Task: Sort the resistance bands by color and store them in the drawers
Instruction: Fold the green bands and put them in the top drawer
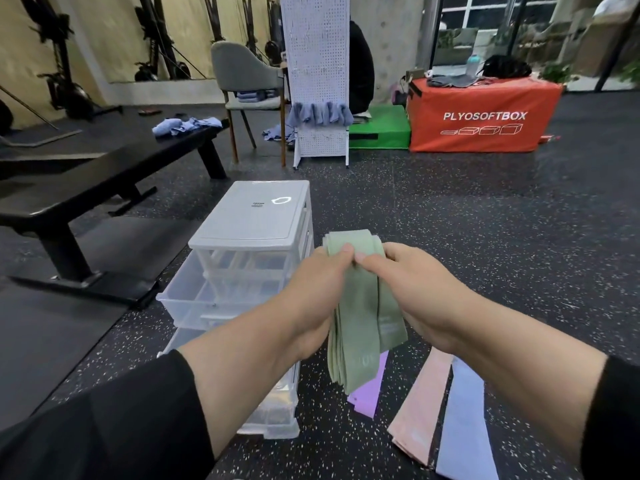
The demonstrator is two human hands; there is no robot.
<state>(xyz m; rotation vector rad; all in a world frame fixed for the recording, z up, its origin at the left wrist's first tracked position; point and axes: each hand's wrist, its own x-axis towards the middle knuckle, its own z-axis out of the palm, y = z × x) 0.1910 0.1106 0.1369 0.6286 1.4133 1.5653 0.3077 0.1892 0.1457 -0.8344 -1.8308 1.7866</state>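
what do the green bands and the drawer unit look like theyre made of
Green bands: probably woven elastic fabric, matte; they fold and drape limply from both hands. Drawer unit: hard plastic, with a glossy pale top reflecting a light and translucent drawers showing their insides.

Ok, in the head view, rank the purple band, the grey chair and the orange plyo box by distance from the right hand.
1. purple band: on the floor just below the right hand.
2. orange plyo box: far ahead, to the right.
3. grey chair: far ahead, to the left; roughly level with the box, too close to call.

Drawer unit (252, 237) left of held bands (360, 320); loose bands (446, 407) on floor (485, 237) right; bench (104, 174) far left.
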